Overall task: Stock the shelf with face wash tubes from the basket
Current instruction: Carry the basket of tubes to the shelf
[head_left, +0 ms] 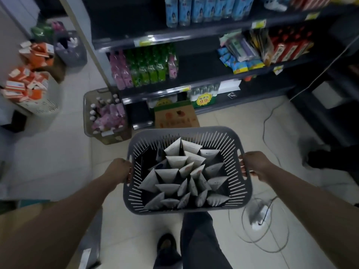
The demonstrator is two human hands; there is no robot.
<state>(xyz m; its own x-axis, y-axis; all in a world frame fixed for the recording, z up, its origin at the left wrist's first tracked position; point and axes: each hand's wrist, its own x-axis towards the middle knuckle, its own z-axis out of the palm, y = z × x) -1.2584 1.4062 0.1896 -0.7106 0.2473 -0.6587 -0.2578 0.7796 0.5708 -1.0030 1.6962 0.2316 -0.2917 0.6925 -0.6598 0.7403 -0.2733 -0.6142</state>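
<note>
Both hands are clamped on the basket (pixel 234 191). The left hand (pixel 120 169) grips the handle on its left edge and the right hand (pixel 254 166) grips the handle on its right edge, fingers curled under the rim. The grey slatted basket is carried level in the air above the floor (pixel 58 152), in front of the shelf (pixel 204 74).

The tubes (pixel 174 162) are all in the basket. They stand packed together with their flat crimped ends up, filling most of it from the near edge to the far edge. A dark pack (pixel 142 159) leans against the basket's left wall.

On the shelf, pink bottles (pixel 118 72) and green bottles (pixel 147 68) stand at the left end of the middle board, and the stretch of board just to their right is bare. Blue bottles (pixel 204 8) fill the board above.

On the floor at the shelf's left corner sits a second basket (pixel 87 113) of pink bottles. A cardboard box (pixel 176 115) lies just beside it. A cable (pixel 268 117) runs across the floor on the right to a power strip (pixel 260 216). The person's shoe (pixel 167 247) shows below the basket.
</note>
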